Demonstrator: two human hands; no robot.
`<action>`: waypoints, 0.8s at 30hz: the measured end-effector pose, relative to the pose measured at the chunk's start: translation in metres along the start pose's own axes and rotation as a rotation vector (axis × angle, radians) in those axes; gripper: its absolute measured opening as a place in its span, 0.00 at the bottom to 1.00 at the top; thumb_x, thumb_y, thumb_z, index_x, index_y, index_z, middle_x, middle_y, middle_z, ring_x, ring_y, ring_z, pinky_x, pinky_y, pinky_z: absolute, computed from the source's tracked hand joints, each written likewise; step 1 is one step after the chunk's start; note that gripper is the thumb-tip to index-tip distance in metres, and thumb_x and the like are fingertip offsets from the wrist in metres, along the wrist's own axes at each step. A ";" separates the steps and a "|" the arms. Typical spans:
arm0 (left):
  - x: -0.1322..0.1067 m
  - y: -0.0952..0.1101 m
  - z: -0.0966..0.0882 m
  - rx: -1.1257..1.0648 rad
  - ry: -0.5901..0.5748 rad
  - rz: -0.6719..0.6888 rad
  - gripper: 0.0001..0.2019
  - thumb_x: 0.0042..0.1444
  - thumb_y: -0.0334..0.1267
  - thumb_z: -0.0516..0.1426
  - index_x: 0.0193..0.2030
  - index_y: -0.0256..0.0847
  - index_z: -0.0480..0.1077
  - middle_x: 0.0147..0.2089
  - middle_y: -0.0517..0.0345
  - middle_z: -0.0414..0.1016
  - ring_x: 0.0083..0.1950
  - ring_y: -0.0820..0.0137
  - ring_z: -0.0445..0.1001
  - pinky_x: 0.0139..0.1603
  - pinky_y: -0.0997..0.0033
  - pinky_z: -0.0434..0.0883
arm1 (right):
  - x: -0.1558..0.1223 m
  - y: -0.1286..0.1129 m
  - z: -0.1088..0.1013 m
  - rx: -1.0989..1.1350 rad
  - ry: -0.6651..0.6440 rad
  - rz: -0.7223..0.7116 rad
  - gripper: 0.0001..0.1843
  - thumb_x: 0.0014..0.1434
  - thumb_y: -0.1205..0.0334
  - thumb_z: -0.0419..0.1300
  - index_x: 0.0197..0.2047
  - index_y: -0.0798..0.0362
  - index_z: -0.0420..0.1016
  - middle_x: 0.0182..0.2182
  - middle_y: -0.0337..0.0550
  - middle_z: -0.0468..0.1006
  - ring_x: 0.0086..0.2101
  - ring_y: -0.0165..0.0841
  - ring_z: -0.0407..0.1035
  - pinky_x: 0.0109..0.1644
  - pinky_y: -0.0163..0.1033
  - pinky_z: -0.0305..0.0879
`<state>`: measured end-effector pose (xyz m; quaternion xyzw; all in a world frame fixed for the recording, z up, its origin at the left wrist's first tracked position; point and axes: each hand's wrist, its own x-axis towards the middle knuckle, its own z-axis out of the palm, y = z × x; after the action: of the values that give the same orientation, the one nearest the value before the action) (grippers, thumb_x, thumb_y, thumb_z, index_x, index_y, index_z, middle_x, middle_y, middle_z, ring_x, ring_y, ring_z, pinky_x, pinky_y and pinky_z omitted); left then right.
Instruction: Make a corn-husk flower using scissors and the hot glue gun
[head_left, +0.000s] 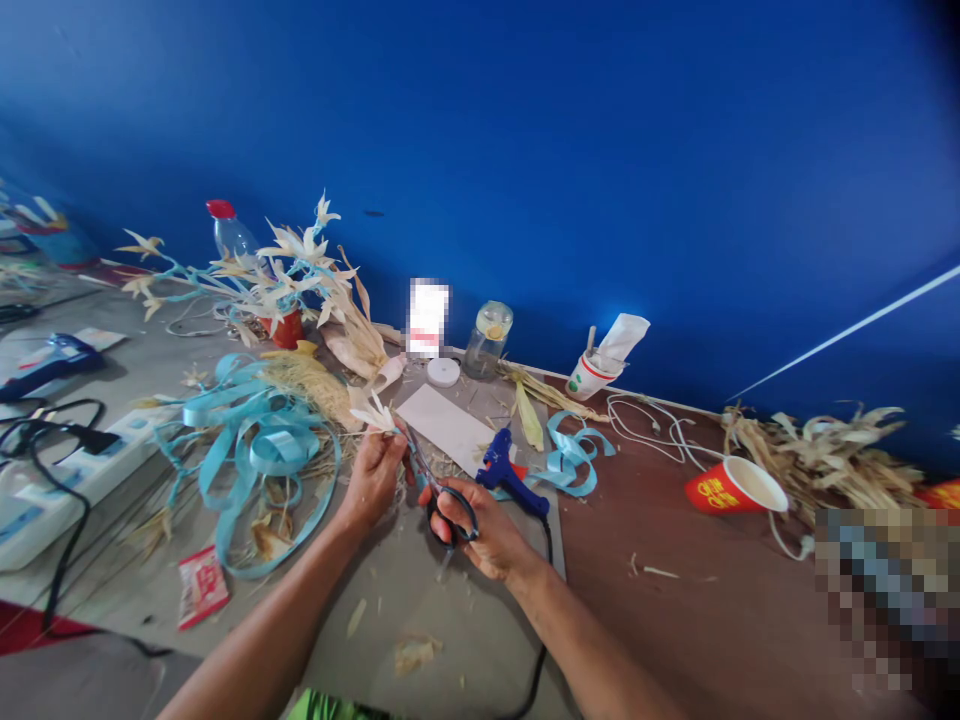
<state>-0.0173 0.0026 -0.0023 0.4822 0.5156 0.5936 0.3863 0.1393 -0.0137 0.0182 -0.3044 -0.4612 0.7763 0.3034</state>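
My left hand [377,472] pinches a small pale flower [373,412] that looks made of dried corn husk, its petals pointing up past the fingertips. In my right hand [487,530] is a pair of black-handled scissors [469,512], with fingers through the loops. The blades lie close beside the left fingers; whether they touch the flower I cannot tell. Just beyond my right hand, a blue glue gun [513,478] rests near a white card [446,425]. Loops of light blue ribbon [281,445] are heaped to the left of my left hand.
Husk flowers on blue stems stand in a red pot [283,328] at the back left. A glass jar [487,345] and a white cup [592,375] stand along the blue wall. A red paper cup [712,490] lies tipped at right. A power strip [82,470] with cables is at left.
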 end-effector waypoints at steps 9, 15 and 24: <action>0.000 -0.002 0.001 -0.008 0.025 0.000 0.07 0.57 0.42 0.50 0.34 0.41 0.61 0.24 0.64 0.66 0.18 0.77 0.63 0.20 0.75 0.63 | 0.001 0.006 0.002 0.006 0.027 -0.016 0.22 0.47 0.42 0.62 0.31 0.55 0.69 0.16 0.32 0.61 0.19 0.24 0.50 0.25 0.34 0.41; -0.002 0.002 0.002 0.061 0.057 -0.006 0.08 0.56 0.42 0.51 0.32 0.40 0.61 0.20 0.66 0.62 0.18 0.77 0.63 0.21 0.76 0.63 | 0.004 0.008 0.003 0.071 0.020 0.030 0.25 0.45 0.39 0.60 0.34 0.53 0.69 0.18 0.35 0.64 0.21 0.26 0.52 0.26 0.34 0.44; -0.004 0.000 0.005 0.076 0.050 -0.018 0.08 0.57 0.41 0.50 0.32 0.39 0.61 0.22 0.64 0.64 0.19 0.77 0.62 0.21 0.76 0.62 | 0.007 0.010 0.001 0.077 0.023 -0.006 0.22 0.47 0.40 0.60 0.32 0.53 0.71 0.17 0.34 0.62 0.19 0.26 0.50 0.26 0.34 0.42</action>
<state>-0.0120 0.0003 -0.0033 0.4769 0.5515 0.5820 0.3602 0.1326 -0.0125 0.0083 -0.2998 -0.4282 0.7892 0.3224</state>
